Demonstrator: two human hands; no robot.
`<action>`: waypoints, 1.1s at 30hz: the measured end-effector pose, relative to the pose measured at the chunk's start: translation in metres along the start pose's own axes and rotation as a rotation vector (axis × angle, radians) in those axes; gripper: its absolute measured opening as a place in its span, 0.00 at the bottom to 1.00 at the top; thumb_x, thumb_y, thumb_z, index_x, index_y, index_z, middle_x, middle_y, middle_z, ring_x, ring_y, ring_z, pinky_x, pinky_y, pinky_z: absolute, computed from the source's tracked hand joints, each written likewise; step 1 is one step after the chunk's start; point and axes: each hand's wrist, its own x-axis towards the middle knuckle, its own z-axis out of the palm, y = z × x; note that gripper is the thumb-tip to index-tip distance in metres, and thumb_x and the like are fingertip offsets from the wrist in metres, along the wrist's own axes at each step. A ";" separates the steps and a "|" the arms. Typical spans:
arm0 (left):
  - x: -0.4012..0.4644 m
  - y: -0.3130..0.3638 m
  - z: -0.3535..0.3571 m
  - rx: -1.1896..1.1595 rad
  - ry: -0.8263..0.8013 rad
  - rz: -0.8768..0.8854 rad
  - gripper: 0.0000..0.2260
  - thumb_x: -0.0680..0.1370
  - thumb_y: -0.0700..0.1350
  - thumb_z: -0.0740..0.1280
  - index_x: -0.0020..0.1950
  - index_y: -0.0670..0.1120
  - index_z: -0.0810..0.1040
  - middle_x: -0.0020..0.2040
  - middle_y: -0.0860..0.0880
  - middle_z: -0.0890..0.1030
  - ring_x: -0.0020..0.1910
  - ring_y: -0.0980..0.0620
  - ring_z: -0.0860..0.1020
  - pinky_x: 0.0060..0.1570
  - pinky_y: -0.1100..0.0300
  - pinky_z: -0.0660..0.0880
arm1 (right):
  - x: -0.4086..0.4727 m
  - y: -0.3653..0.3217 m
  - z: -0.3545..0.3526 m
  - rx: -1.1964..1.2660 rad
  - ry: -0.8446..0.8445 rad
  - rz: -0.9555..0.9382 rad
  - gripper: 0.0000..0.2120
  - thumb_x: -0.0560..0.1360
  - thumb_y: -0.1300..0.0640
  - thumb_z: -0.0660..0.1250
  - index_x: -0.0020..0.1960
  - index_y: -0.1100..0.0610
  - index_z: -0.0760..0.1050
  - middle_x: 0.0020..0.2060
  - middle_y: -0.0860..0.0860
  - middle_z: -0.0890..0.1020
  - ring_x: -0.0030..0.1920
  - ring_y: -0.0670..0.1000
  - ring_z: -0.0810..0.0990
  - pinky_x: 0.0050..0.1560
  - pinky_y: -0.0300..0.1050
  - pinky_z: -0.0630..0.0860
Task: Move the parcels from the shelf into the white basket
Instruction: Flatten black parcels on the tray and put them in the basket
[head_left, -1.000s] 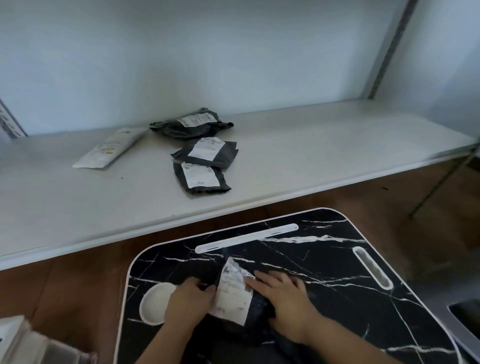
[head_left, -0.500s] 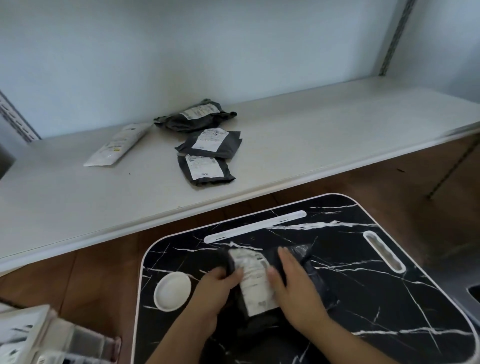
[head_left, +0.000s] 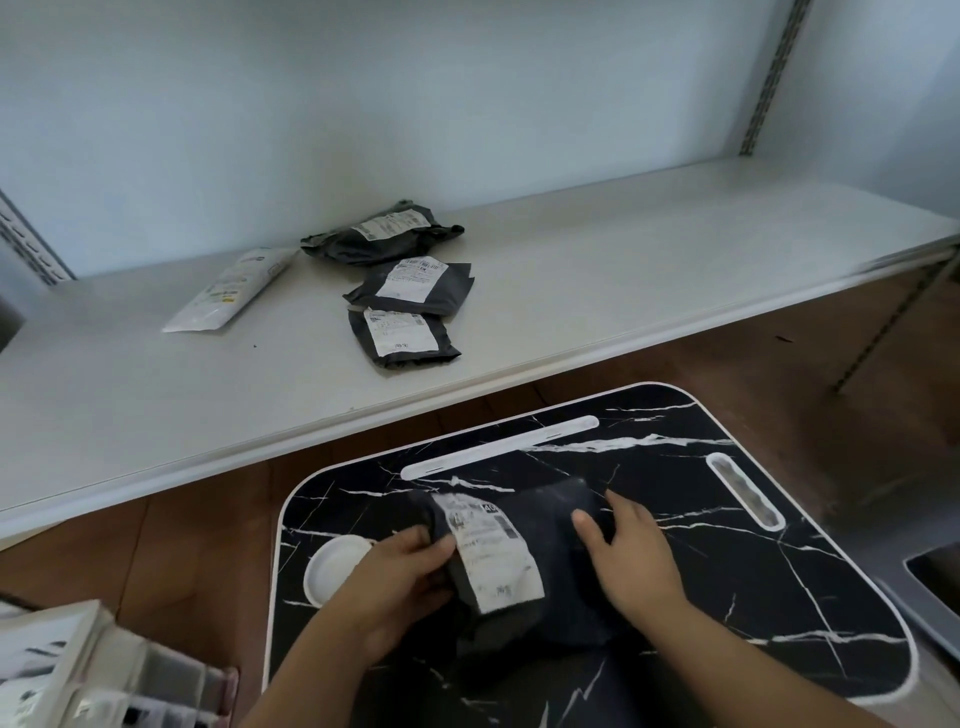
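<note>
A dark grey parcel (head_left: 550, 525) with a white label lies on the black marble-pattern table (head_left: 753, 597) in front of me. My left hand (head_left: 400, 582) grips its left edge beside the label. My right hand (head_left: 631, 551) holds its right end, thumb on top and fingers round the far side. Three more dark parcels (head_left: 382, 236) (head_left: 413, 286) (head_left: 402, 338) and a white parcel (head_left: 228, 291) lie on the white shelf (head_left: 649, 270) behind the table. Part of the white basket (head_left: 62, 670) shows at the bottom left, blurred.
The table has a round white recess (head_left: 332, 569) by my left hand, a long white slot along its far edge and a short slot at the right. Brown floor runs between shelf and table. A grey object (head_left: 935, 582) sits at the right edge.
My right hand has slid from the label to the parcel's right end. The parcel now lies stretched out between both hands, with more of its dark wrapping showing.
</note>
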 end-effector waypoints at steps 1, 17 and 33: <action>0.003 0.000 -0.001 0.003 0.009 0.004 0.08 0.76 0.37 0.66 0.54 0.41 0.80 0.52 0.41 0.84 0.53 0.43 0.81 0.55 0.49 0.76 | -0.001 -0.002 0.001 0.016 0.021 0.022 0.29 0.79 0.43 0.59 0.74 0.58 0.62 0.71 0.54 0.67 0.71 0.54 0.65 0.69 0.48 0.64; 0.006 -0.009 -0.029 0.244 0.159 0.001 0.11 0.79 0.35 0.63 0.61 0.41 0.76 0.51 0.41 0.83 0.47 0.45 0.80 0.43 0.50 0.81 | -0.008 -0.009 0.003 -0.087 -0.059 -0.009 0.28 0.74 0.67 0.61 0.72 0.54 0.65 0.63 0.54 0.73 0.60 0.54 0.73 0.58 0.42 0.69; 0.016 -0.048 -0.005 1.366 0.466 0.578 0.28 0.80 0.58 0.38 0.79 0.48 0.44 0.79 0.51 0.43 0.76 0.55 0.39 0.73 0.60 0.38 | -0.011 -0.026 0.041 -0.436 0.099 -0.469 0.25 0.81 0.46 0.47 0.67 0.55 0.75 0.69 0.51 0.73 0.72 0.51 0.67 0.71 0.48 0.60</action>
